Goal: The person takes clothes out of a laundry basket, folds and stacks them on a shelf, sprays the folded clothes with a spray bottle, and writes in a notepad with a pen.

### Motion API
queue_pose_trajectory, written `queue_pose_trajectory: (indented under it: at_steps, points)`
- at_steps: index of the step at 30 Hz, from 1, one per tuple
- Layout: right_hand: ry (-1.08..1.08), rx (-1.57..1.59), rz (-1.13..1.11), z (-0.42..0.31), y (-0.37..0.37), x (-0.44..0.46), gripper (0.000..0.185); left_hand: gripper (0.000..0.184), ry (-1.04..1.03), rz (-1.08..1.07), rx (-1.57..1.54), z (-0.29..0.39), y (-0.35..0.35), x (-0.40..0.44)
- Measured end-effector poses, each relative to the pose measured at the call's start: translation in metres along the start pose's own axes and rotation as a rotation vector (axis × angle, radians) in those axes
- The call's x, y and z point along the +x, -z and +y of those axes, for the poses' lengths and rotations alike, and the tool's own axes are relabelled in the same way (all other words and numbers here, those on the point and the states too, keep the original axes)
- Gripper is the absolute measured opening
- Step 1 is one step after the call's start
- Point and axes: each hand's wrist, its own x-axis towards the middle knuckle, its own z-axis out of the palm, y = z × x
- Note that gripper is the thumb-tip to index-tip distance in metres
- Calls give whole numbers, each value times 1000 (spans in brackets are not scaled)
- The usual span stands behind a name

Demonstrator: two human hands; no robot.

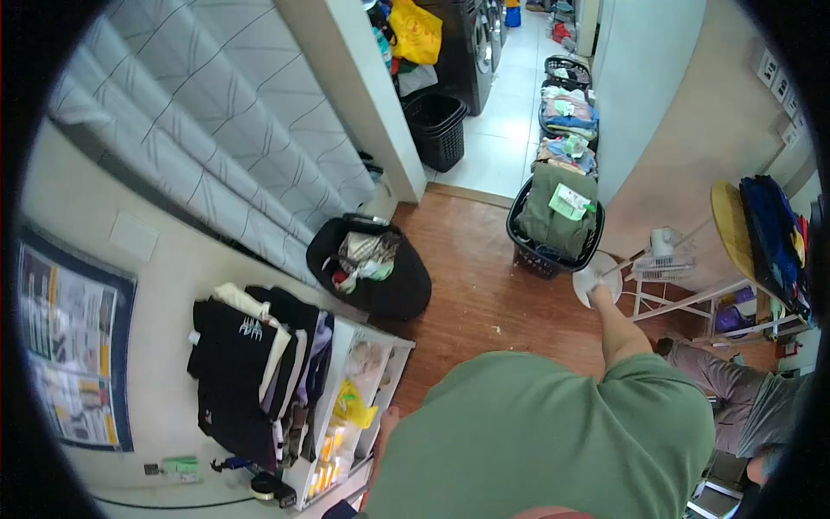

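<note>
My right arm reaches forward from a green short sleeve. My right hand (598,297) is at the round base of a white fan (585,281), its fingers seeming closed on the stand; the exact grip is small in view. The fan's caged head (664,262) is to the right, near a white-legged stand. At the left side of my green shirt (536,432), part of my left hand (389,422) shows beside a white shelf unit (396,346). Its fingers are mostly hidden by the shirt.
Black baskets of folded clothes (553,212) line the doorway wall. A black hamper (402,281) stands by the curtain (225,112). Dark clothes (233,363) lie on the shelf unit. Another person's grey-clad legs (718,381) are at right, near an ironing board (733,229).
</note>
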Motion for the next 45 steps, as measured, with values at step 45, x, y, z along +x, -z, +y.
queue_pose_trajectory:
  at_steps: [45]
  points:
    - [278,209,-116,-477,331,952,37,46,-328,-712,837,1131,-567,770]
